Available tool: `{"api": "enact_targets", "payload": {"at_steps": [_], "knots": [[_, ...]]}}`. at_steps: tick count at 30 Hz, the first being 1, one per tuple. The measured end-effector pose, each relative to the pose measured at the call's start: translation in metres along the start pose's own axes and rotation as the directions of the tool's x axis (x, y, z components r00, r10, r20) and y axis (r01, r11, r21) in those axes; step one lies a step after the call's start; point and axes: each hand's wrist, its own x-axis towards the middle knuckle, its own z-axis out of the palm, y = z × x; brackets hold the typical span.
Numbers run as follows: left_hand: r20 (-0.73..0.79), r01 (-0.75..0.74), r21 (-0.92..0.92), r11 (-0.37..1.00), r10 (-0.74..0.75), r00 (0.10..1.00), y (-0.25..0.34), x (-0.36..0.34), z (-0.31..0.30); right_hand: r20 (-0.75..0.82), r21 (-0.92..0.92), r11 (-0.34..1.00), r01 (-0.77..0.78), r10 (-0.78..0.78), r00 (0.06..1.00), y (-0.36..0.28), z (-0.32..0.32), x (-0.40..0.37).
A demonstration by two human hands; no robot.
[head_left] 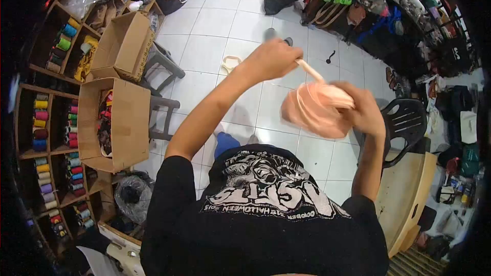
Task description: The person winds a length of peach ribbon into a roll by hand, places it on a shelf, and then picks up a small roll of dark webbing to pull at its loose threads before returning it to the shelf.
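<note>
A loose bundle of peach fabric strip (317, 110), slightly blurred, hangs in the air in front of my body. My right hand (360, 110) is closed around its right side, the fingers partly hidden behind the folds. From the top of the bundle, a pale length of the strip (310, 70) runs up to my left hand (276, 60). The fingers of that hand are curled tightly around the strip's end, higher and further left than the bundle.
Shelves of thread spools (41, 122) line the left, with two cardboard boxes (130, 128) on grey stools (166, 117). A black plastic chair (404, 122) and a pale tabletop (401, 199) are on the right. A cream frame-shaped item (225, 64) lies on white tiles (215, 20).
</note>
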Motion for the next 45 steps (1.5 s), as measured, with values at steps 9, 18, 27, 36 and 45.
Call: {"api": "enact_targets", "payload": {"at_steps": [9, 18, 27, 36, 45], "knots": [[-0.244, 0.211, -0.566, 0.797, -0.406, 0.881, 0.071, -0.016, 0.012, -0.846, 0.194, 0.961, 0.197, 0.062, 0.529, 0.04, 0.011, 0.029], [-0.173, 0.072, -0.479, 0.875, -0.174, 0.969, 0.016, -0.015, 0.039, -0.41, 0.825, 0.487, 0.285, 0.171, 0.896, 0.055, -0.021, 0.005], [-0.038, -0.005, 0.112, 0.994, 0.009, 0.999, 0.005, 0.012, -0.019, -0.205, 0.341, 0.939, 0.034, 0.039, 0.978, 0.029, -0.033, -0.01], [-0.1, 0.143, -0.295, 0.945, -0.18, 0.979, 0.042, -0.013, -0.04, -0.787, 0.068, 0.993, -0.097, 0.113, 0.606, 0.042, -0.002, 0.01], [0.218, 0.408, -0.799, 0.441, -0.42, 0.881, 0.094, -0.024, 0.01, -0.768, 0.635, 0.52, 0.572, 0.345, 0.539, 0.008, -0.004, 0.054]]}}
